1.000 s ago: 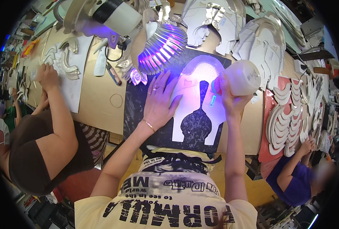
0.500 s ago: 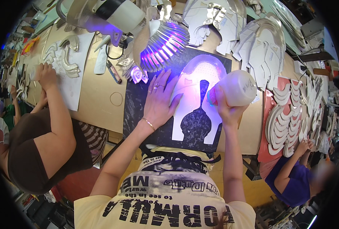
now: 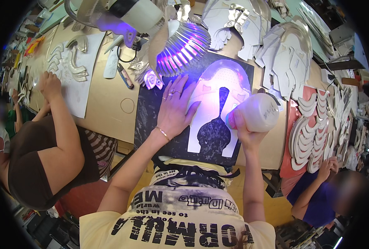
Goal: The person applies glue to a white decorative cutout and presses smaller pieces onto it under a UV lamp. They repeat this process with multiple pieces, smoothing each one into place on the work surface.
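Note:
My left hand (image 3: 175, 108) lies flat, fingers spread, on the left side of a white arch-shaped cut piece (image 3: 211, 93) that rests on a black speckled board (image 3: 151, 124). My right hand (image 3: 243, 132) grips a white plastic squeeze bottle (image 3: 257, 112), tipped sideways with its pink-blue nozzle pointing left over the piece's right leg. Violet light from a finned lamp (image 3: 180, 47) falls on the piece.
A person in a brown top (image 3: 43, 153) works on white cut shapes at the left. Another person in blue (image 3: 321, 199) sits at the lower right by stacked curved pieces (image 3: 313, 141). Silver shaped parts (image 3: 251, 25) lie at the back. A small cutter (image 3: 125, 76) is left of the board.
My right hand has brought the bottle down and toward me, from the upper right of the piece to beside its right leg. My left hand stays pressed on the piece.

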The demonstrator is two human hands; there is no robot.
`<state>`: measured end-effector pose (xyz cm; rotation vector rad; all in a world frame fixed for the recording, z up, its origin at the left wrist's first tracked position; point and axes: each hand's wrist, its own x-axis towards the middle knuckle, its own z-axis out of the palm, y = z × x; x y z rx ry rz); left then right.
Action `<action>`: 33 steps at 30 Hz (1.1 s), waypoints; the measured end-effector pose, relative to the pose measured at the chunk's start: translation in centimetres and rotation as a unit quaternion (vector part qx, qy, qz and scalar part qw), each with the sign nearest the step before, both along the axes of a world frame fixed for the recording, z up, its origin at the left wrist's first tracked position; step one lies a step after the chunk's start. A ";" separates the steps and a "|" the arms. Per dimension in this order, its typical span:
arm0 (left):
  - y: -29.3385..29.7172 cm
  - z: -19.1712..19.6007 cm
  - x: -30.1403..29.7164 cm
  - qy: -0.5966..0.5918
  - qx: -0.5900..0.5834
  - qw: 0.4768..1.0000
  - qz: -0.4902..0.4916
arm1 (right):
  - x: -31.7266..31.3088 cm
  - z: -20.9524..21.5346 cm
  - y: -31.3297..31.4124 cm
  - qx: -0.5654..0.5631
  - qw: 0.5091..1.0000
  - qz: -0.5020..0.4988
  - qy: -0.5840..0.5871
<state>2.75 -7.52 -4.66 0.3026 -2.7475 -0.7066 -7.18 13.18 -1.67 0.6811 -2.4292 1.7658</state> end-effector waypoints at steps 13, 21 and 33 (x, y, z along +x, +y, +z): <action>0.0 0.2 -0.1 -0.002 -0.002 1.000 -0.004 | -5.9 -0.2 -3.2 -0.054 0.995 -0.075 0.044; 0.0 0.1 0.0 -0.002 -0.003 1.000 -0.008 | -4.7 -0.7 -2.6 -0.045 0.999 -0.003 0.021; 0.0 0.3 -0.1 0.000 -0.005 1.000 -0.008 | -4.7 1.5 -1.7 -0.139 0.980 -0.131 -0.054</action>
